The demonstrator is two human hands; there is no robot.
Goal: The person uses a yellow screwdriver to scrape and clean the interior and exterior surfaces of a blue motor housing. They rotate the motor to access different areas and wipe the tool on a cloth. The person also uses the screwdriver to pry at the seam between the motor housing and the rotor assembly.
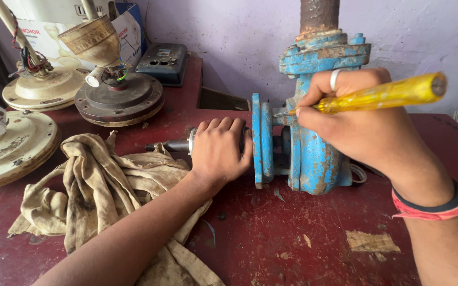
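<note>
Gripping the shaft (168, 144), left hand (218, 151) beside blue pump (314, 153).

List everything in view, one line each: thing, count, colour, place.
pump: one, blue, rusty, middle of table
pipe: one, rusty brown, atop pump
shaft: one, dark metal, left of pump
screwdriver: one, yellow handle, tip at pump
rag: one, dirty beige, left front
fan motors: three, two cream and one dark, far left
switch box: one, dark grey, back
table: one, red, worn
left hand: gripping shaft end
right hand: holding screwdriver, ring, wristbands
</note>
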